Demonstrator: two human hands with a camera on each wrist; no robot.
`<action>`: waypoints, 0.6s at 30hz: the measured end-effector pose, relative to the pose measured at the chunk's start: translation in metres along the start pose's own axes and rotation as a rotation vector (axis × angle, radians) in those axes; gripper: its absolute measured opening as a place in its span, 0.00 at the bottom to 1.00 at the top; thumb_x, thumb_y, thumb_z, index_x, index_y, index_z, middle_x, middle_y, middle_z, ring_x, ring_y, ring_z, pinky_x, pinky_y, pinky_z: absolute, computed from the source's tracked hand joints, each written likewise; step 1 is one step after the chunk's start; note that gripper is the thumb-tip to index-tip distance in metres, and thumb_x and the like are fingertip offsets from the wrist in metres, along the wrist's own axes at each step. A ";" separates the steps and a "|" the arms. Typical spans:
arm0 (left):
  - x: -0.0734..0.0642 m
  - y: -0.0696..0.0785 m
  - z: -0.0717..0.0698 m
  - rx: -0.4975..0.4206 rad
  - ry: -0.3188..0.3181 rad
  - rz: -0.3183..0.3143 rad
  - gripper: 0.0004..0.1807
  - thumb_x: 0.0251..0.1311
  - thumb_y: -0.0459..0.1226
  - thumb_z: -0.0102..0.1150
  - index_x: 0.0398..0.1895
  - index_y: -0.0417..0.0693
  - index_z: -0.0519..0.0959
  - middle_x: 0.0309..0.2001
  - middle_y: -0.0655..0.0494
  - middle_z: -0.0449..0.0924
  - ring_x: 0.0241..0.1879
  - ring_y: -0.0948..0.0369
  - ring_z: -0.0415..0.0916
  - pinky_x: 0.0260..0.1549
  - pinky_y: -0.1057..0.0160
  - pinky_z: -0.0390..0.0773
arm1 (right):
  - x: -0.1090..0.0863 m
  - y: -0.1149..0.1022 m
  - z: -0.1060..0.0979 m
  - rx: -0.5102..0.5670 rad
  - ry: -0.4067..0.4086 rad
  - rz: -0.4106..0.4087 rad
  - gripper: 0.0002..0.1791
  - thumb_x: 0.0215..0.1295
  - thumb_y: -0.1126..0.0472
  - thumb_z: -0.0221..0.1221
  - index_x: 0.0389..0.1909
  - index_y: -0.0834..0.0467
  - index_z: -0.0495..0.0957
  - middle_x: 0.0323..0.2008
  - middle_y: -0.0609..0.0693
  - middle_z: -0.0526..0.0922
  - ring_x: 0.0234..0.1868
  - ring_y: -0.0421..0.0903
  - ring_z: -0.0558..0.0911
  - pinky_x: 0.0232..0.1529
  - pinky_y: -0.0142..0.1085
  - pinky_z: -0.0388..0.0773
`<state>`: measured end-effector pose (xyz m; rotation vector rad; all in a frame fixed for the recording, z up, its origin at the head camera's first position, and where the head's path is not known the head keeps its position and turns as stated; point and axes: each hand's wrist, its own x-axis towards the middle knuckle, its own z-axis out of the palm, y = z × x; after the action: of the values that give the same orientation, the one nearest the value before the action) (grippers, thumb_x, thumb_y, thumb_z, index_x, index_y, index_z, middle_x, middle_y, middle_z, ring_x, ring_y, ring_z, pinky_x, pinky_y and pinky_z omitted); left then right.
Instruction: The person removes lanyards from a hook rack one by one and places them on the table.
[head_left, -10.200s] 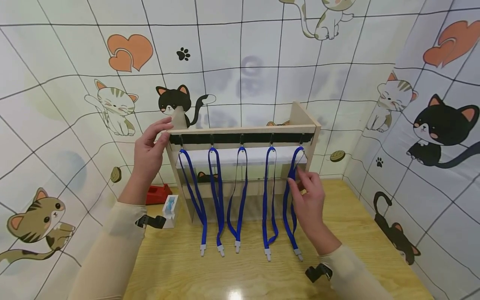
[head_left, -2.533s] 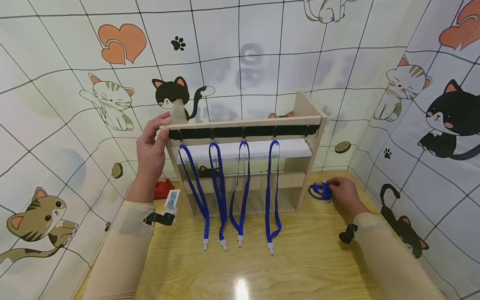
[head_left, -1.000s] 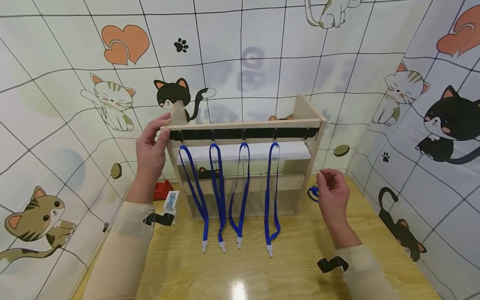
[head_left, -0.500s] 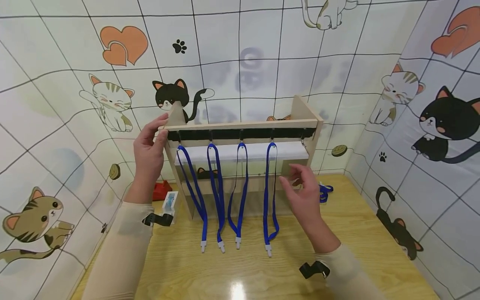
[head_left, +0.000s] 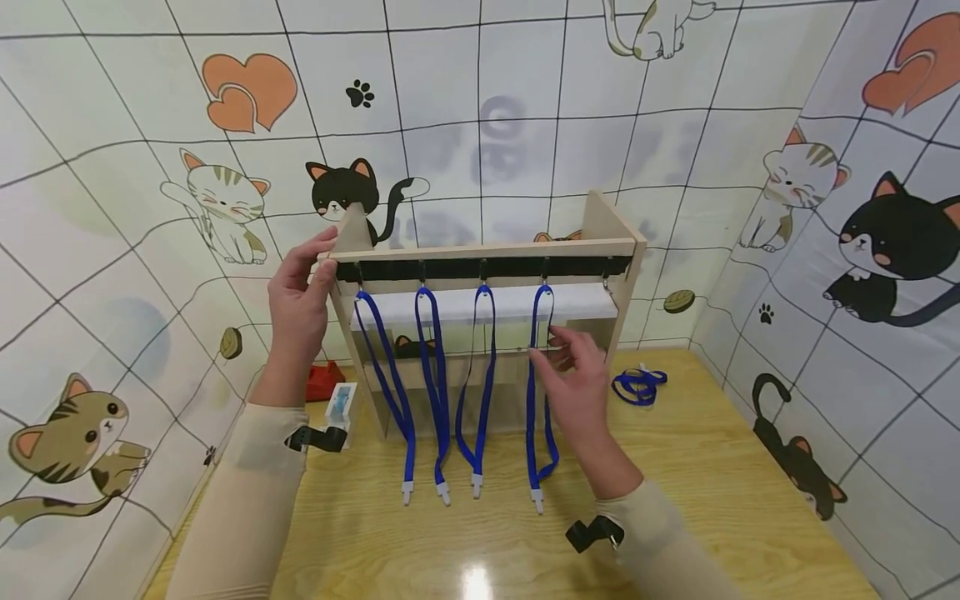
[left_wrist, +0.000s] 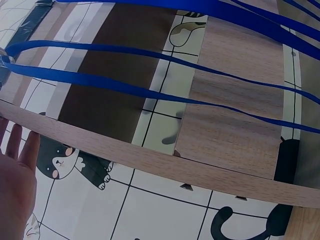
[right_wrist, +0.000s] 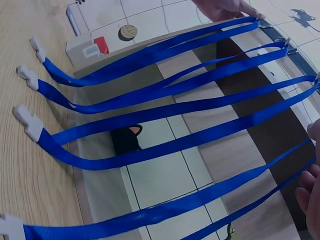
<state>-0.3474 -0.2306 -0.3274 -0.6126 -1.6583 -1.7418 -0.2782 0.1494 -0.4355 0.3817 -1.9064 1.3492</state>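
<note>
My left hand (head_left: 296, 304) grips the upper left corner of a wooden rack (head_left: 487, 248), thumb in front and fingers at the side panel. A black strip (head_left: 450, 268) under its top edge carries hooks. Several blue lanyards with pale plastic clips hang there; the rightmost hook is bare. At the fourth lanyard (head_left: 535, 417) is my right hand (head_left: 581, 383), thumb and fingers bent about its straps. The right wrist view shows a gap between that thumb (right_wrist: 314, 131) and the fingers, with the straps passing there. Another blue lanyard (head_left: 639, 387) lies bundled on the table, right of the rack.
A red object (head_left: 324, 381) and a small white box (head_left: 341, 408) with something light blue inside stand left of the rack. A wood-grain table (head_left: 450, 550) carries everything. Cat-printed wall sheets (head_left: 480, 125) enclose the back and sides.
The rightmost lanyard has left its hook and now lies bundled on the table at right. My right hand has let it go and moved left to the fourth lanyard. My left hand keeps its place.
</note>
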 end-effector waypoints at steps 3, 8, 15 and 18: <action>0.000 0.001 0.000 0.000 0.000 0.000 0.15 0.80 0.33 0.65 0.65 0.41 0.85 0.73 0.50 0.81 0.77 0.50 0.70 0.64 0.59 0.83 | 0.001 0.000 0.005 0.002 0.007 0.011 0.19 0.69 0.66 0.77 0.57 0.67 0.86 0.45 0.60 0.84 0.41 0.53 0.85 0.42 0.33 0.83; -0.001 0.001 0.000 0.006 -0.002 -0.008 0.16 0.80 0.34 0.64 0.65 0.42 0.85 0.73 0.50 0.81 0.77 0.50 0.70 0.64 0.59 0.84 | 0.001 0.002 0.011 -0.011 0.013 -0.009 0.08 0.71 0.67 0.75 0.46 0.65 0.89 0.39 0.55 0.85 0.38 0.48 0.84 0.40 0.27 0.82; 0.000 0.000 -0.001 -0.001 -0.003 0.000 0.16 0.80 0.34 0.65 0.65 0.41 0.85 0.73 0.50 0.81 0.77 0.50 0.69 0.63 0.60 0.84 | -0.001 0.002 0.016 -0.020 0.034 -0.019 0.01 0.73 0.70 0.72 0.41 0.63 0.91 0.38 0.54 0.88 0.35 0.48 0.84 0.38 0.24 0.79; 0.000 0.000 -0.001 -0.002 -0.003 0.003 0.16 0.80 0.34 0.65 0.65 0.41 0.84 0.73 0.50 0.81 0.77 0.50 0.69 0.63 0.60 0.84 | -0.003 0.002 0.017 -0.022 0.037 -0.009 0.02 0.73 0.70 0.71 0.41 0.63 0.92 0.38 0.54 0.89 0.34 0.47 0.84 0.37 0.24 0.79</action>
<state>-0.3471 -0.2314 -0.3279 -0.6184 -1.6574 -1.7418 -0.2842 0.1346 -0.4414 0.3515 -1.8859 1.3197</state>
